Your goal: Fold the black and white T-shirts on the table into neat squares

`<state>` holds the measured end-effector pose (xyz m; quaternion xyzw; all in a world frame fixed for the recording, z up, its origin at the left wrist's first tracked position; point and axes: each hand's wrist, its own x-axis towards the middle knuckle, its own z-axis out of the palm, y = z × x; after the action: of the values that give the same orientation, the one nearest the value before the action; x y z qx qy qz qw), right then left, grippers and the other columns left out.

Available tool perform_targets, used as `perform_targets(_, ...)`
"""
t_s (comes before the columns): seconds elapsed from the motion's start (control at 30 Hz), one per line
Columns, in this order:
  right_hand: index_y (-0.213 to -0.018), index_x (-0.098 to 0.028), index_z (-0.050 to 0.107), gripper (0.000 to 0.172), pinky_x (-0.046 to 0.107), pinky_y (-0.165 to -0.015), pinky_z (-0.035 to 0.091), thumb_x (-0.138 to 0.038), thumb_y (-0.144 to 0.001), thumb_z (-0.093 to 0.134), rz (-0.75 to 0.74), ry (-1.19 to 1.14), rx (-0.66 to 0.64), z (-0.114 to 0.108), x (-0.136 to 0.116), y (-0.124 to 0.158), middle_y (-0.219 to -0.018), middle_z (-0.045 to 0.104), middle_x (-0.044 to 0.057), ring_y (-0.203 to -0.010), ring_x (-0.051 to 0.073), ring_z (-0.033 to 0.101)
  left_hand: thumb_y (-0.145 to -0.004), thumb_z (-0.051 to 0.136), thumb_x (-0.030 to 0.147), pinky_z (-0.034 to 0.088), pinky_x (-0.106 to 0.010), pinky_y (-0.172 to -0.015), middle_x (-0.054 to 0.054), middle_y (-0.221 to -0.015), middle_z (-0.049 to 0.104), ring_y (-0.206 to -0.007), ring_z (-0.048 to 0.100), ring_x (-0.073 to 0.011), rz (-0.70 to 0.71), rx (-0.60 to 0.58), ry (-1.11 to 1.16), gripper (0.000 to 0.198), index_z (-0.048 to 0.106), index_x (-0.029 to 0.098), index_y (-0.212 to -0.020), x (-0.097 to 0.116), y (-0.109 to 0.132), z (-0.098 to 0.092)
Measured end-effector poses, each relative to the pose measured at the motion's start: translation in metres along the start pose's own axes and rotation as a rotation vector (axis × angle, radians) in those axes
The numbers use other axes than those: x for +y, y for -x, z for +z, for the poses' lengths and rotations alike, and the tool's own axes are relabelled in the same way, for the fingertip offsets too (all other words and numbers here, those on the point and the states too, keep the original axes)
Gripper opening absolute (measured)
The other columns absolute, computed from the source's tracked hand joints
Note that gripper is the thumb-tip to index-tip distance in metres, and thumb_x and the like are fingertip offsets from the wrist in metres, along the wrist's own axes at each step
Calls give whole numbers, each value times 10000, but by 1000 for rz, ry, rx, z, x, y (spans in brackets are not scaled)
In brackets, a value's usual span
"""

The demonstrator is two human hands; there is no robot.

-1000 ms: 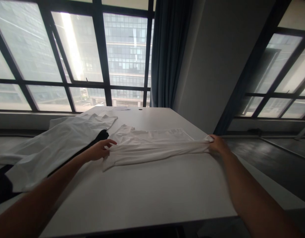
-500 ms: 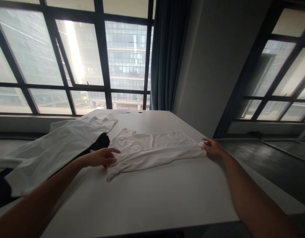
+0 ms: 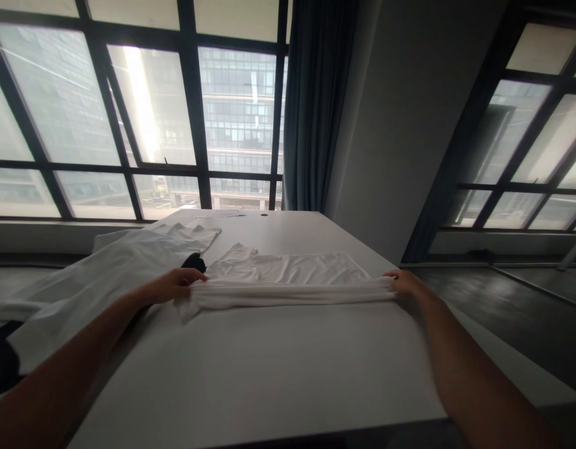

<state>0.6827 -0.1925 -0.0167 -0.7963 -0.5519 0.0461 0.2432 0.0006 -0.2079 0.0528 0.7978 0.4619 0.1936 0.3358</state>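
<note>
A white shirt [image 3: 288, 274] lies across the table, its near side gathered into a long straight fold. At the left end of that fold, my left hand [image 3: 178, 284] is closed on the cloth, and a loose flap hangs down below the fingers. My right hand [image 3: 404, 284] pinches the opposite end near the table's right edge. Between the two hands the near fold is stretched taut. The far part of the shirt stays flat with small wrinkles, and a short sleeve shows at its upper left.
More white garments [image 3: 105, 268] are spread at the left, with black cloth [image 3: 193, 262] showing beneath them. Papers [image 3: 217, 213] lie at the far end of the white table [image 3: 269, 374]. Beyond stand windows and a dark curtain [image 3: 311, 112].
My left hand has moved left and taken hold of the shirt's end. The near edge, slack and slanting before, is now pulled straight. My right hand has shifted slightly right.
</note>
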Motion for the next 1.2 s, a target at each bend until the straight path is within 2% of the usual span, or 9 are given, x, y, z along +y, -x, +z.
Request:
perform_targets(0.13, -880, -167, 788, 341, 271, -633, 496, -114, -580, 636, 17, 71, -160, -7, -11, 2, -731, 740, 80, -699, 229, 694, -632, 748, 423, 550, -332, -686, -35, -895, 719, -743, 693, -246, -177, -439, 119, 630, 638, 256, -1230, 3, 19, -18)
perform_targets(0.2, -914, -195, 785, 360, 294, -652, 508, -133, -588, 644, 54, 167, -60, -12, -11, 1, -783, 749, 90, -745, 251, 704, -693, 687, 567, 537, -325, -658, -54, -848, 724, -689, 679, -227, -155, -329, 87, 619, 644, 214, -1200, 4, 13, -10)
perform_targets(0.27, -1024, -203, 765, 430, 318, -705, 521, -150, -613, 646, 58, 214, 63, -16, -13, 2, -879, 754, 107, -816, 265, 708, -733, 567, 695, 510, -309, -615, -62, -764, 705, -629, 644, -207, -100, -20, -55, 625, 687, 172, -1053, 4, -1, 7)
perform_targets(0.37, -1167, -174, 710, 499, 321, -793, 526, -196, -670, 668, -104, 89, 18, -15, -23, 9, -1013, 741, 138, -903, 255, 701, -751, 522, 709, 499, -310, -663, -69, -771, 710, -677, 649, -216, -60, 275, -287, 618, 708, 165, -980, 0, -24, 38)
perform_targets(0.5, -1125, -162, 732, 490, 296, -811, 524, -277, -650, 759, -251, -98, -260, -9, -44, 26, -1069, 728, 140, -953, 247, 692, -682, 668, 589, 503, -307, -718, -69, -853, 741, -757, 675, -232, -76, 293, -359, 537, 727, 186, -1032, -5, -36, 65)
perform_targets(0.6, -982, -147, 775, 370, 292, -755, 515, -299, -644, 769, -248, -41, -308, -10, -54, 32, -911, 747, 110, -838, 234, 695, -662, 687, 529, 503, -287, -667, -54, -784, 737, -708, 669, -222, -39, 286, -325, 431, 766, 191, -916, -4, -36, 67)
perform_targets(0.8, -849, -164, 775, 203, 285, -740, 491, -292, -734, 668, -374, 9, -144, -27, -61, 29, -836, 752, 73, -795, 215, 673, -732, 589, 542, 501, -291, -656, -45, -749, 738, -701, 662, -220, 61, 491, -211, 409, 773, 191, -832, 8, -30, 37)
perform_targets(1.0, -1037, -186, 744, 331, 395, -952, 433, -347, -897, 492, -361, 218, 367, -7, -94, 31, -1097, 717, 106, -1061, 270, 615, -801, 520, 520, 523, -315, -744, -71, -918, 707, -766, 653, -211, 157, 818, -227, 431, 750, 182, -936, -1, -38, 27)
perform_targets(1.2, -1216, -170, 680, 403, 401, -1003, 424, -352, -906, 499, -316, 237, 159, 16, -98, 29, -1272, 647, 133, -1152, 271, 593, -851, 509, 575, 531, -341, -782, -96, -1009, 671, -777, 645, -210, 237, 562, -402, 462, 736, 190, -968, -6, -35, 45)
